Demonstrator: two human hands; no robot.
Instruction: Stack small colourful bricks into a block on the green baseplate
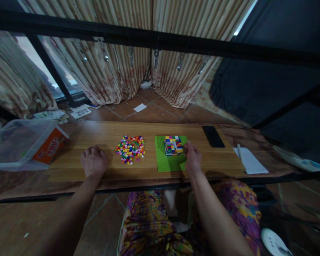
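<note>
Brick stack (173, 145) – just right of frame centre, on green plate (163, 165) | right hand (193, 156) nearer, right of stack, fingers bent, clamped or not: can't tell | left hand (94, 161) – left of frame, on desk (218, 161), grip unclear

Near the frame's centre, on the desk (150, 151), lies a pile of toy bricks (128, 152); right of it, the baseplate (166, 164) carries a brick structure (173, 145). The smartphone (213, 136) lies further right, the storage box (14, 142) at the left edge.
</note>
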